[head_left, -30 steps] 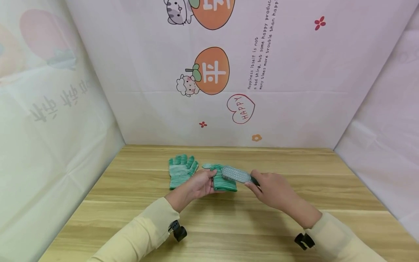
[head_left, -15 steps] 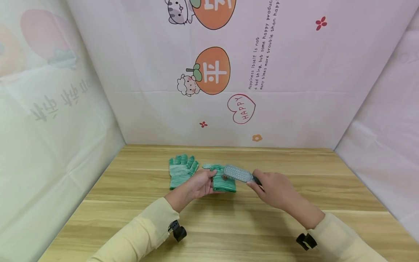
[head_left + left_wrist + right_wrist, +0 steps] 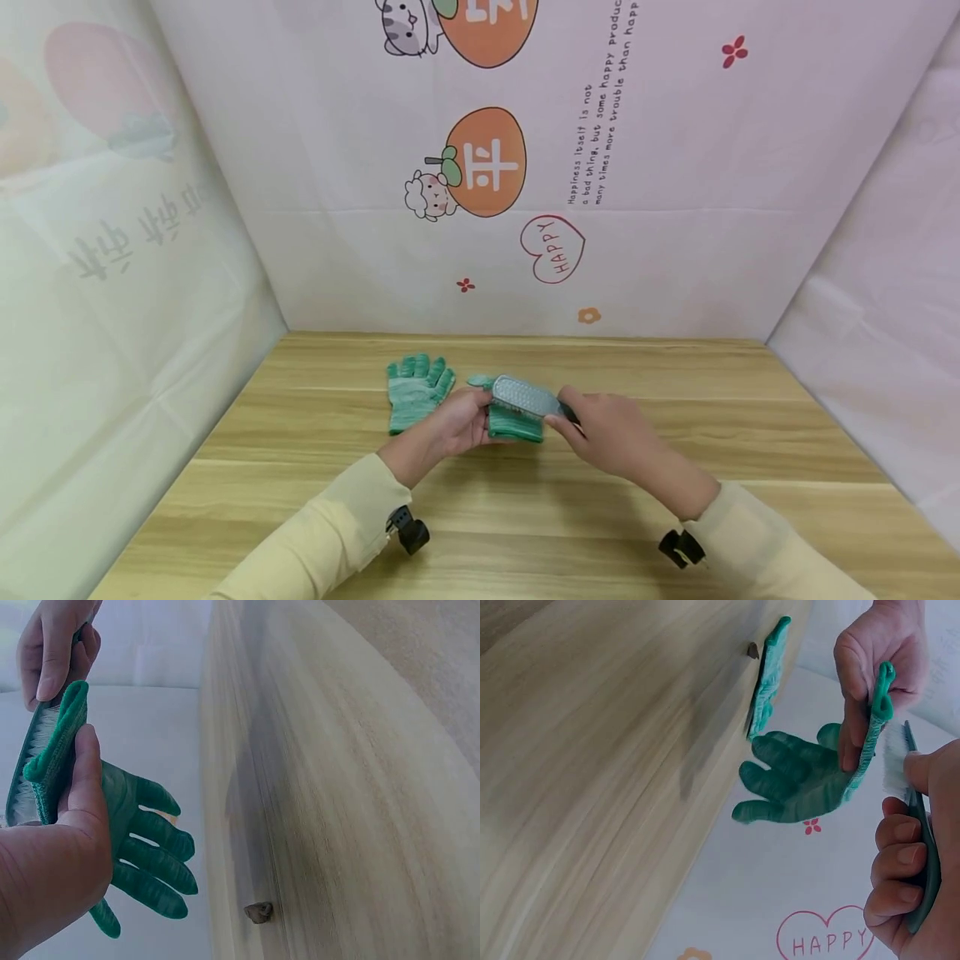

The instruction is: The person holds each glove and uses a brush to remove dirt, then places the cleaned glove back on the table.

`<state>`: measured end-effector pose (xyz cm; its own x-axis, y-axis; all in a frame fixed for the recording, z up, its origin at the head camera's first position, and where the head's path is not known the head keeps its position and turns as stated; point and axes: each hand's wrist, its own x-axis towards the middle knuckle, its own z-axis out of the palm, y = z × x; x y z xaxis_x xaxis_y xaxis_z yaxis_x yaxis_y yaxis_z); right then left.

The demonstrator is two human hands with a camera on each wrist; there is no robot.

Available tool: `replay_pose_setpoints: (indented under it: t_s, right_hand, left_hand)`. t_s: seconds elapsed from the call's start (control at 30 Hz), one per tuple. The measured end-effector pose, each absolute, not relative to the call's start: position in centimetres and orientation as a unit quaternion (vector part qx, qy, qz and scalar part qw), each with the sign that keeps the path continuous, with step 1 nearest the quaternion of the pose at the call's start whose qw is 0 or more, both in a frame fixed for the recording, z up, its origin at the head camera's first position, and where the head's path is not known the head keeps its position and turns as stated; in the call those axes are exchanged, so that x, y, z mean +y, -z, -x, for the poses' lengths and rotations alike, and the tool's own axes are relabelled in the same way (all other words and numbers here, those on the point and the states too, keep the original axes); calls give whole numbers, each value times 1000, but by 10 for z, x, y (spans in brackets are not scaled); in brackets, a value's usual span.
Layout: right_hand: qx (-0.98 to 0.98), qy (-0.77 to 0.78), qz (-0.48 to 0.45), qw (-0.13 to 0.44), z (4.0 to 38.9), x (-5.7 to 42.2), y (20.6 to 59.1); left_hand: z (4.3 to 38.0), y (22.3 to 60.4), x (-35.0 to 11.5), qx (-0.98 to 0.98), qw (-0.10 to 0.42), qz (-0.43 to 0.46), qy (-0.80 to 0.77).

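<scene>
A green knitted work glove [image 3: 516, 423] lies over my left hand [image 3: 461, 421], which holds it between the thumb on top and the fingers below. Its dark green coated fingers [image 3: 150, 859] hang away from the hand in the left wrist view. My right hand [image 3: 615, 429] grips the dark handle of a scrubbing brush [image 3: 525, 398], keeping the bristles turned down over the glove. In the right wrist view the pale bristles [image 3: 895, 757] face the glove's back, close to it. The brush hides part of the glove in the head view.
A matching glove [image 3: 412, 400] lies flat on the wooden table [image 3: 337, 517], left of the held one. Near that glove sits a small brown lump [image 3: 752, 650]. White printed sheets [image 3: 660, 250] stand behind and at both sides.
The brush moved slightly right, then back left across the glove. A brownish spot seen on the glove half a second ago is now covered by the brush. My left hand stays nearly still.
</scene>
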<state>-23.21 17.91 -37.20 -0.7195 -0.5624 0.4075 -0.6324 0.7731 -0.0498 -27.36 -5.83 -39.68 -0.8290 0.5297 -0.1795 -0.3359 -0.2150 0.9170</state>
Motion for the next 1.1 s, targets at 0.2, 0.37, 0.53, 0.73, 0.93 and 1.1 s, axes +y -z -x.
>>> replay_pose_setpoints:
  t_s: [0.2, 0.37, 0.53, 0.73, 0.93, 1.1]
  right_hand:
    - [-921, -89, -325, 194, 233, 185, 376]
    - [-915, -85, -338, 204, 233, 192, 378]
    - [-911, -80, -342, 214, 232, 197, 379]
    - [-910, -76, -343, 220, 231, 202, 379]
    - [-915, -74, -334, 215, 229, 205, 378]
    - [-922, -74, -326, 198, 229, 205, 376]
  left_hand:
    - [274, 394, -62, 554, 283, -75, -779]
    - [275, 394, -61, 547, 293, -78, -780]
    - [274, 394, -61, 551, 290, -86, -778]
    - [275, 394, -61, 552, 290, -81, -778]
    - [276, 395, -62, 555, 288, -69, -777]
    - [277, 395, -62, 556, 292, -68, -775]
